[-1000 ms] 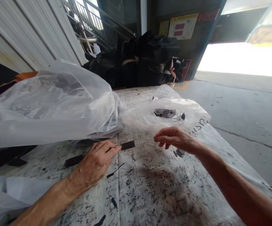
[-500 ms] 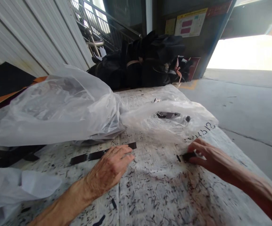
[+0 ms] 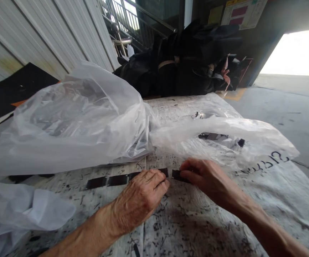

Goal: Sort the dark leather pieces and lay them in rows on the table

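Note:
A row of flat black rectangular pieces (image 3: 117,180) lies end to end on the stained white sheet (image 3: 167,214). My left hand (image 3: 142,194) rests over the right end of that row, fingers bent and pressed together on a black piece (image 3: 164,172) whose end sticks out past them. Just to the right, my right hand (image 3: 201,175) pinches another small black piece (image 3: 176,175) between thumb and fingers. A narrow gap separates this piece from the row's end. Part of the row is hidden beneath my left hand.
A large translucent plastic bag (image 3: 71,142) stands behind the row. To the right lies a flatter plastic bag (image 3: 186,137), black pieces inside, dark lettering on it. White crumpled plastic (image 3: 36,207) is at lower left. Black bundles (image 3: 175,67) are piled beyond the table.
My right hand has moved left with its black piece, close to the row's end. My left hand's fingers have drawn together over the row. The view has shifted somewhat.

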{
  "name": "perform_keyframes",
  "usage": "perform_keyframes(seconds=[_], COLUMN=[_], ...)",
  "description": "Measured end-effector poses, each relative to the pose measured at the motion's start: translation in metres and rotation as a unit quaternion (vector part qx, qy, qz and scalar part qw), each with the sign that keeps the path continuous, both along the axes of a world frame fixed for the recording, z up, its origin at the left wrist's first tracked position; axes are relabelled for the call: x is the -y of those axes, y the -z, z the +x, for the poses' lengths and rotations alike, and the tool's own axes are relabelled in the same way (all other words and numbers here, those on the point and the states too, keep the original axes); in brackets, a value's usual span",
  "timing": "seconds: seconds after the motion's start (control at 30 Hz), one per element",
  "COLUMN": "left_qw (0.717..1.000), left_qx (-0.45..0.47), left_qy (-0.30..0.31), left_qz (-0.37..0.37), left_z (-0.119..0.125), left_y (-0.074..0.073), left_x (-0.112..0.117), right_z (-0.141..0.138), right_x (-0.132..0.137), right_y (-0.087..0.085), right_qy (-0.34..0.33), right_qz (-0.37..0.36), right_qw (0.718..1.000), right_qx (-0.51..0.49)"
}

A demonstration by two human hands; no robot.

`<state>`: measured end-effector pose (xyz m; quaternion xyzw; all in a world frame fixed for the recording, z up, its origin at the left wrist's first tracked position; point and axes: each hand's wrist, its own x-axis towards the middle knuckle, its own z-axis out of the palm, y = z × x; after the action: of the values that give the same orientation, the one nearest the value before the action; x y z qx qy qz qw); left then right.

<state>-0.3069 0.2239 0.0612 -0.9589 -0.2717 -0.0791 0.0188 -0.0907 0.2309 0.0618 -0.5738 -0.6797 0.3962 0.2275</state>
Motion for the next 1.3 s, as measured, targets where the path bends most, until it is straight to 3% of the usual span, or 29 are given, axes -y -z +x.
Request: perform_keyframes(seconds=[0.3, 0.6, 0.8, 0.9, 1.0, 1.07, 1.13, 1.3], left_qw=[1.0, 0.999, 0.998, 0.998, 0.998, 0.998, 0.997, 0.998], left_qx=[0.009, -0.035, -0.066, -0.057, -0.046, -0.046, -0.053, -0.051], left_qy=[0.022, 0.003, -0.018, -0.017, -0.018, -0.021, -0.026, -0.038], left_qz=[0.007, 0.008, 0.012, 0.028, 0.046, 0.043, 0.04, 0.017], left_z=[0.002, 0.005, 0.017, 0.02, 0.024, 0.029, 0.034, 0.04], left_y=[0.0, 0.001, 0.001, 0.004, 0.004, 0.0, -0.005, -0.01], left_x=[-0.007, -0.009, -0.012, -0.014, -0.016, -0.017, -0.019, -0.022], right_z=[-0.005, -0.007, -0.019, -0.018, 0.001, 0.023, 0.046, 0.082], right_x=[-0.017, -0.02, -0.013, 0.003, 0.013, 0.005, -0.016, -0.078], right_y=[0.001, 0.003, 0.007, -0.003, -0.025, -0.037, -0.039, -0.012], right_qy=[-0.042, -0.052, -0.053, -0.045, -0.066, 0.007, 0.113, 0.049], right_qz=[0.052, 0.068, 0.118, 0.146, 0.147, 0.154, 0.209, 0.208], right_qw=[0.996, 0.993, 0.976, 0.966, 0.973, 0.975, 0.949, 0.96], right_qx=[0.067, 0.08, 0.173, 0.21, 0.166, 0.157, 0.209, 0.182])
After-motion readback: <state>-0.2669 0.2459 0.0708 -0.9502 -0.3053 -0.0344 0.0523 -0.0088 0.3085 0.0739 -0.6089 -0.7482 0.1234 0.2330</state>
